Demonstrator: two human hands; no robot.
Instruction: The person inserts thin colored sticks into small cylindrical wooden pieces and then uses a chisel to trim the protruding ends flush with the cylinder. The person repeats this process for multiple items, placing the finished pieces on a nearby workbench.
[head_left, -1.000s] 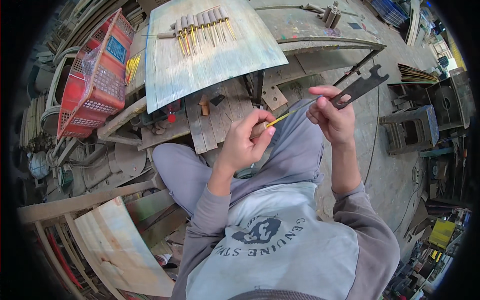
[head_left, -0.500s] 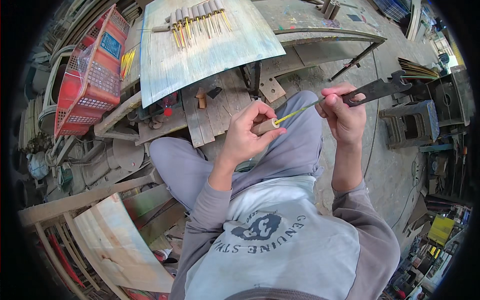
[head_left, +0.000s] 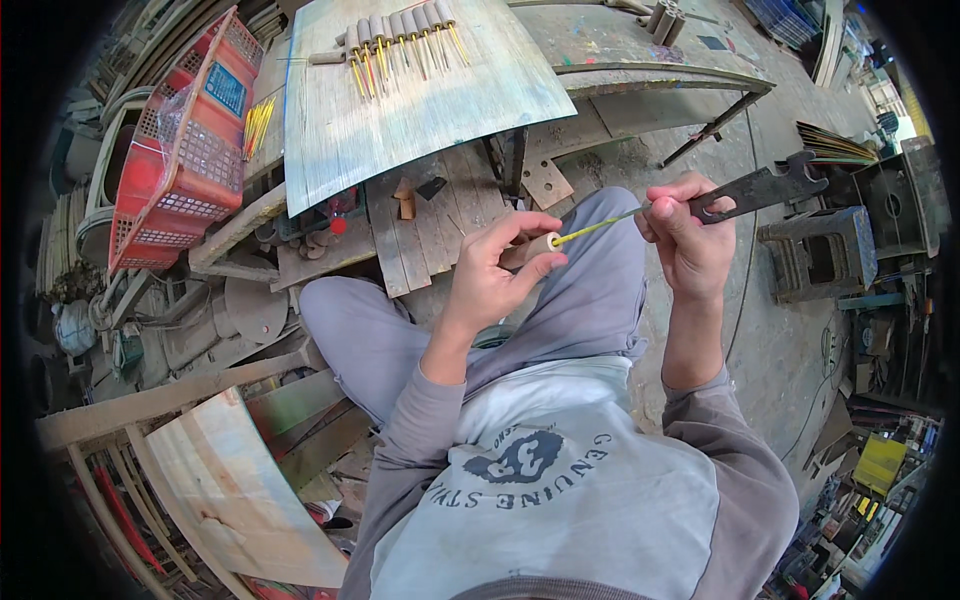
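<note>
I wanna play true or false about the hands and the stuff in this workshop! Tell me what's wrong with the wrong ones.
1. The left hand holds a tan cylinder. True.
2. The right hand holds a flat dark tool. True.
3. The two hands are clasped together. False: they are apart, with a thin yellow rod running between them.
4. The flat dark tool is bright pink. False: it looks almost black.
5. The yellow rod sticks out of the end of the tan cylinder. True.
6. All the cylinders are in the person's hands. False: a row of similar cylinders lies on a pale board.
</note>
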